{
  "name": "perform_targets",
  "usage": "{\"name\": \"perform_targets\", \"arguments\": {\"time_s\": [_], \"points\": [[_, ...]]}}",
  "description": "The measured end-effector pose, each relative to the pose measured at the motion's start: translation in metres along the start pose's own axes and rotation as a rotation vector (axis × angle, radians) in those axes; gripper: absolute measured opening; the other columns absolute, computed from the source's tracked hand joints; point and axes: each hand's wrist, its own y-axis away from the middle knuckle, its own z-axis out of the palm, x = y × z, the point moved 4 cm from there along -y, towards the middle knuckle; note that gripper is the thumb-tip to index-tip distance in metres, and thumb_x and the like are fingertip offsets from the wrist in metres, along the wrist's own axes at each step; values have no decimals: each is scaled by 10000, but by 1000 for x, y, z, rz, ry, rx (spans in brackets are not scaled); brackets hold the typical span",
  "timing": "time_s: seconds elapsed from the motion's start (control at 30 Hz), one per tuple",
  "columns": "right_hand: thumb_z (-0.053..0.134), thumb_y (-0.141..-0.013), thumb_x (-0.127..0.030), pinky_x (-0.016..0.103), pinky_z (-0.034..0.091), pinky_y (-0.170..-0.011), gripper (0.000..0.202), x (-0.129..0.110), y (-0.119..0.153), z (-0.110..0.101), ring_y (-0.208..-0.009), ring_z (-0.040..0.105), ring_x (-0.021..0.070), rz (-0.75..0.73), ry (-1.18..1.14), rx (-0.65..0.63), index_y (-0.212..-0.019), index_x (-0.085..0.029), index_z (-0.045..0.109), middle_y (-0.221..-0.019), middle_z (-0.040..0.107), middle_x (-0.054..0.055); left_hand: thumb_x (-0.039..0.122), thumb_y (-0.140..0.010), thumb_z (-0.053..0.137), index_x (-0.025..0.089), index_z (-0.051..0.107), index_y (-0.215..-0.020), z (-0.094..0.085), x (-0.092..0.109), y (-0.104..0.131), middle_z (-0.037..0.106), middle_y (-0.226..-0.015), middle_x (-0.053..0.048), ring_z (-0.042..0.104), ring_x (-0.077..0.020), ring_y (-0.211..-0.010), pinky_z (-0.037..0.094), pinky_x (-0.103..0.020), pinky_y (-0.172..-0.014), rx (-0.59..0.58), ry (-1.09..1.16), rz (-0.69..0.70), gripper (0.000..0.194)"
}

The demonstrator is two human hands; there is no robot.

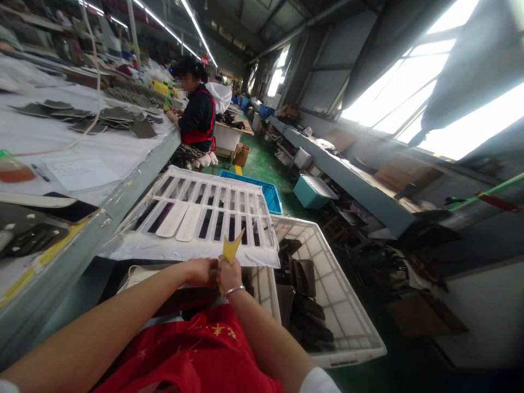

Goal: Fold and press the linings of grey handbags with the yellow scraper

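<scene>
My right hand (230,274) is closed round a yellow forked tool (232,245), whose two-pronged end points up and away from me. Close beside it, my left hand (204,272) has its fingers bent in; what they hold, if anything, is hidden. Both hands are over the near edge of a white slatted rack (249,255). Two pale strips, one on the left (172,219) and one on the right (189,222), lie side by side on the rack. Under my left forearm sits a pale piece (141,275), partly covered.
A white crate (344,305) with dark pieces stands at the right, a blue bin (272,197) behind the rack. The left table (135,169) holds dark cut pieces (61,112) and paper (79,172). A person (198,114) in a red apron works beyond.
</scene>
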Motion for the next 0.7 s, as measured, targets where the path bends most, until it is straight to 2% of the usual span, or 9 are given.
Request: {"name": "perform_targets", "arguments": {"time_s": [0.1, 0.17, 0.2, 0.27, 0.37, 0.43, 0.47, 0.57, 0.7], "points": [[316, -826, -584, 234, 350, -372, 440, -18, 6, -17, -365, 448, 124, 101, -71, -80, -687, -184, 435, -424, 440, -27, 375, -687, 582, 114, 433, -1293, -10, -9, 25, 487, -1320, -142, 491, -272, -1165, 374, -352, -990, 122, 24, 6, 676], [230, -842, -622, 250, 403, -403, 539, -31, 10, -34, -396, 500, 134, 132, -98, -136, -757, -156, 488, -465, 506, 8, 391, -776, 483, 102, 353, -1341, -21, -27, 56, 362, -1416, -122, 346, -249, -1284, 259, -359, -1072, 290, 65, -5, 648], [260, -835, -634, 255, 431, -434, 546, -38, 12, -42, -424, 525, 134, 132, -101, -158, -795, -147, 503, -502, 538, 18, 408, -810, 438, 121, 343, -1346, -27, -40, 76, 337, -1432, -101, 303, -243, -1306, 228, -371, -1086, 398, 100, -29, 615], [440, -781, -620, 243, 451, -469, 480, -47, 14, -51, -457, 544, 120, 114, -76, -209, -828, -146, 502, -578, 580, 14, 444, -828, 438, 200, 416, -1294, -36, -77, 118, 413, -1385, -53, 347, -260, -1275, 303, -389, -1045, 718, 291, -130, 526], [626, -695, -490, 214, 409, -412, 395, -51, 16, -42, -429, 525, 108, 100, 104, -408, -848, -163, 466, -608, 588, -19, 478, -825, 471, 208, 508, -1204, -22, -133, 167, 525, -1279, -72, 441, -295, -1199, 297, -425, -1042, 1047, 674, -335, 467], [589, -736, -421, 224, 409, -404, 343, -47, 14, -25, -441, 532, 120, 114, 319, -614, -934, -178, 450, -635, 591, -24, 505, -832, 450, 131, 516, -1173, 2, -156, 176, 531, -1264, -133, 450, -292, -1196, 303, -419, -1042, 1116, 1089, -355, 511], [545, -770, -391, 238, 425, -428, 312, -45, 10, -15, -475, 549, 130, 107, 457, -709, -986, -188, 445, -675, 601, -15, 515, -830, 452, 120, 495, -1195, 16, -160, 170, 511, -1290, -134, 422, -277, -1227, 286, -408, -1057, 1043, 1314, -318, 540], [463, -815, -299, 272, 440, -573, 240, -50, -11, 13, -654, 594, 160, -64, 952, -873, -1025, -188, 495, -811, 630, 41, 573, -846, 371, 103, 531, -1176, 41, -163, 149, 596, -1186, -144, 525, -274, -1130, 391, -420, -980, 996, 1467, -308, 596], [403, -857, -276, 277, 396, -665, 215, -67, -41, 63, -787, 592, 183, -337, 1367, -917, -956, -169, 561, -863, 640, 71, 608, -836, 376, 162, 583, -1153, 50, -154, 126, 612, -1179, -79, 510, -249, -1146, 359, -359, -1006, 943, 1667, -227, 585]]}}
